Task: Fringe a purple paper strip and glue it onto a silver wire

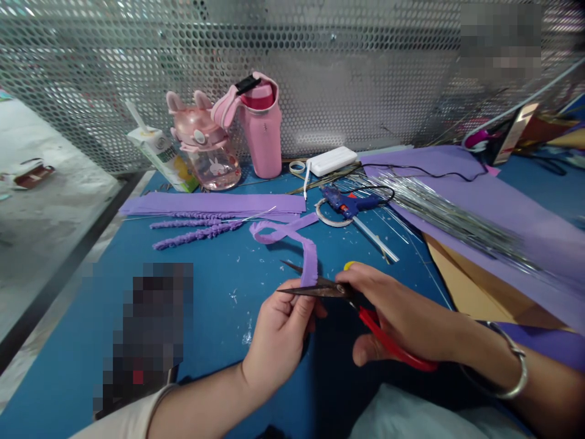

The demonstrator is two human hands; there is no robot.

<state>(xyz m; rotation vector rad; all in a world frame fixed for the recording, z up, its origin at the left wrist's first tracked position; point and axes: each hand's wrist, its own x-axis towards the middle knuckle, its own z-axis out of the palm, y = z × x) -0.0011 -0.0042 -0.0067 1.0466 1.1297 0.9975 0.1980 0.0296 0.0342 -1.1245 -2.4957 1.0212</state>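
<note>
My left hand (pixel 283 329) pinches the near end of a purple paper strip (pixel 309 259), which curls away across the blue table. In my right hand (pixel 388 311) is a pair of scissors (pixel 388 342) with red handles and dark blades. The blades are apart, with the strip between them just above my left fingertips. Fine nicks show along the strip's edge near the blades. Beyond my hands lie fuzzy purple stems (pixel 198 235) and a stack of flat purple strips (pixel 219 203).
A blue glue gun (pixel 350 201) rests by a tape roll (pixel 322 216). Silvery wires (pixel 457 222) lie on purple sheets (pixel 539 225) at right. A pink bottle (pixel 262 137), a clear cup (pixel 212 161) and a drink carton (pixel 162 158) stand at the back before a perforated metal panel (pixel 365 79).
</note>
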